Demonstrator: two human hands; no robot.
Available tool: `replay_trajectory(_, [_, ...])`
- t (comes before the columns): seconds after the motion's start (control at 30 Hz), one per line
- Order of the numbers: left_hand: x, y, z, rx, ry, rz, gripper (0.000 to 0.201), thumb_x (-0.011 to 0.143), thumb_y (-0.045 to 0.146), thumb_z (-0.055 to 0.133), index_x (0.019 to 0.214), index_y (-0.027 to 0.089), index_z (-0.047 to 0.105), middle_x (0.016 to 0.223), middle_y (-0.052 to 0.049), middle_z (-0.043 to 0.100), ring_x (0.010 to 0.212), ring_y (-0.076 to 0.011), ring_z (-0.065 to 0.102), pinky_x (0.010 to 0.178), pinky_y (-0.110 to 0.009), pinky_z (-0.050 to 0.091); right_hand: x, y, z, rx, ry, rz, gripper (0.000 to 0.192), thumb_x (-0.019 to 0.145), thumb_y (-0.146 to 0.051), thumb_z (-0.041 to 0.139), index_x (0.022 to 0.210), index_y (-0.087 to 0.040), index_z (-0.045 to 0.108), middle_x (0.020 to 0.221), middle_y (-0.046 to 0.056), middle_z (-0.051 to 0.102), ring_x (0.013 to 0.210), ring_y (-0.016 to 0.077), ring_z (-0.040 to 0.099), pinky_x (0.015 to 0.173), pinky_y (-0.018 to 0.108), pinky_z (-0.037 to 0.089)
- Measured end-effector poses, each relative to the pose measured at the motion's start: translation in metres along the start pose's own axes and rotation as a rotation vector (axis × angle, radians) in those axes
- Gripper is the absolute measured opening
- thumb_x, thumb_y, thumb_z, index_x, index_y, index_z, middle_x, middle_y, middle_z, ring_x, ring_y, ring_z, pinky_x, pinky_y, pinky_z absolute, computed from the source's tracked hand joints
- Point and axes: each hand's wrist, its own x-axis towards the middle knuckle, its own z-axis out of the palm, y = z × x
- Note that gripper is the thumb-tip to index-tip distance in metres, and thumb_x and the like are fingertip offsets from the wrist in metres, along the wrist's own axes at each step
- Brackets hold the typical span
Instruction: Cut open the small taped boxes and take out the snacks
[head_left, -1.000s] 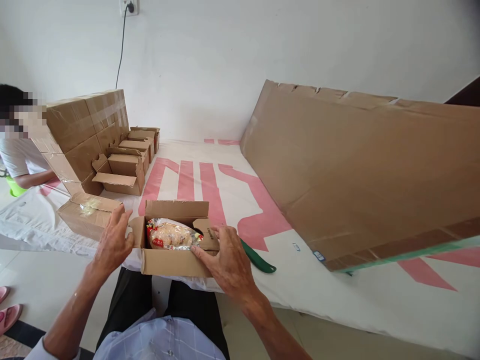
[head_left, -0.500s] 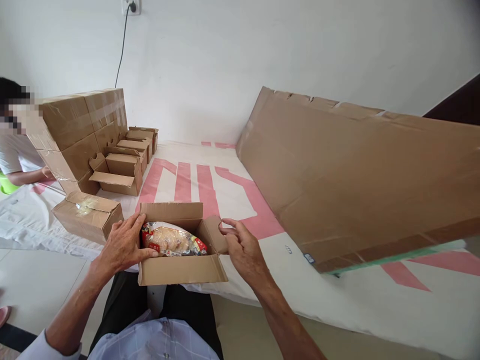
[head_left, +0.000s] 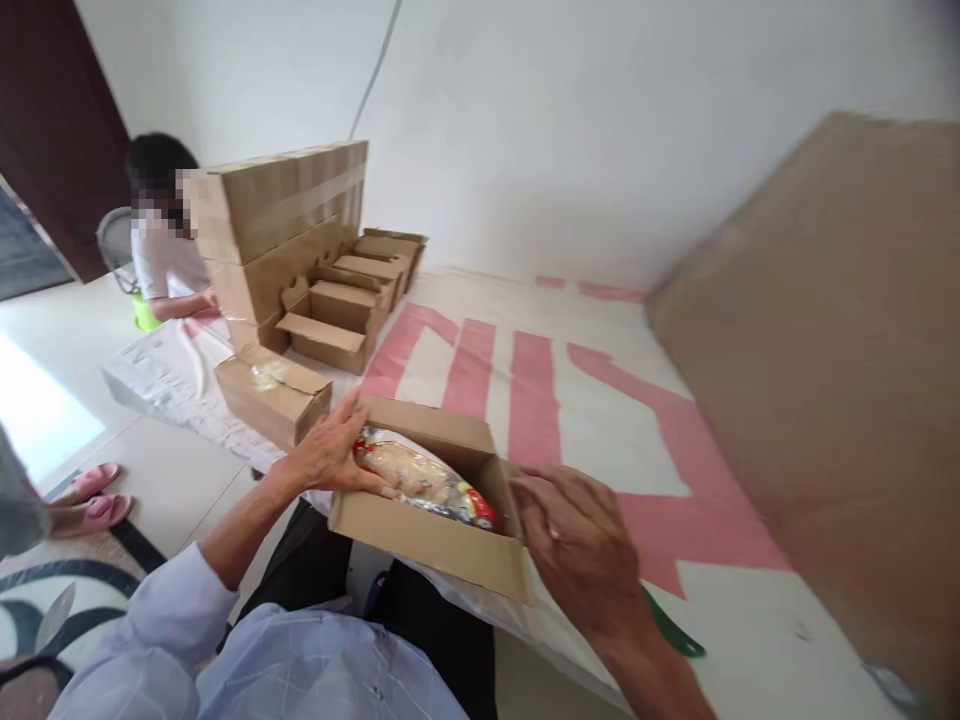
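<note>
An open cardboard box sits in front of me at the table's edge, its long side flaps standing up. Inside it lies a clear printed food packet with pale, round pieces and red corners. My left hand grips the box's left end, fingers on the outside and thumb reaching in over the packet. At the opposite end, my right hand is closed on the end flap with bent fingers; part of the flap is hidden behind them.
A closed taped carton stands to the left. Behind it are several open boxes and a wall of stacked cartons. A large cardboard sheet leans at right. A green object shows beside my right wrist. Another person sits far left.
The view has swung left, so everything appears further right. My right hand has gone from spread fingers at the end flap to fingers folded against it. My left hand keeps its hold.
</note>
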Motion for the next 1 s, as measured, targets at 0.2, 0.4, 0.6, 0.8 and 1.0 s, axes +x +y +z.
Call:
replay_trajectory(0.2, [0.009,0.001,0.008,0.04,0.022,0.066,0.125,0.064,0.082,0.081,0.161,0.016,0.037,0.175,-0.024,0.023,0.16,-0.0471,0.026,0.126,-0.06,0.029,0.027,-0.002,-0.007,-0.127,-0.453,-0.181,0.029,0.096,-0.051,0.055,0.097,-0.028,0.074,0.102,0.012,0.077,0.099,0.0349,0.069,0.086,0.05,0.054])
replay_trajectory(0.4, [0.001,0.003,0.011,-0.031,0.041,0.048,0.123,0.068,0.073,0.085,0.165,0.018,0.033,0.175,-0.021,0.027,0.159,-0.0444,0.029,0.129,-0.059,0.026,0.05,-0.015,-0.004,-0.308,-0.668,-0.156,0.03,0.087,-0.047,0.07,0.066,-0.028,0.063,0.079,0.009,0.073,0.082,0.0307,0.065,0.074,0.043,0.045])
replay_trajectory(0.6, [-0.011,-0.013,0.007,-0.224,0.044,0.135,0.134,0.068,0.071,0.087,0.171,0.018,0.021,0.178,-0.021,0.013,0.164,-0.0444,0.014,0.132,-0.063,0.015,0.051,-0.039,-0.01,-0.178,-0.556,-0.073,0.023,0.093,-0.032,0.061,0.072,-0.025,0.058,0.081,0.004,0.07,0.083,0.0252,0.062,0.081,0.04,0.044])
replay_trajectory(0.8, [-0.01,-0.023,0.005,-0.231,0.066,0.135,0.139,0.059,0.071,0.093,0.169,0.02,0.025,0.176,-0.022,0.02,0.161,-0.0463,0.022,0.132,-0.063,0.018,0.055,-0.052,-0.012,0.028,-0.437,0.01,0.027,0.098,-0.03,0.047,0.073,-0.026,0.053,0.075,0.002,0.067,0.079,0.0237,0.06,0.089,0.044,0.046])
replay_trajectory(1.0, [-0.007,-0.007,-0.002,-0.213,0.084,0.118,0.137,0.058,0.06,0.097,0.168,0.024,0.026,0.168,-0.02,0.038,0.154,-0.0484,0.034,0.128,-0.066,0.022,0.077,-0.063,-0.02,0.365,-0.316,0.19,0.03,0.096,-0.042,0.048,0.079,-0.023,0.064,0.075,0.002,0.068,0.071,0.0199,0.058,0.066,0.032,0.045])
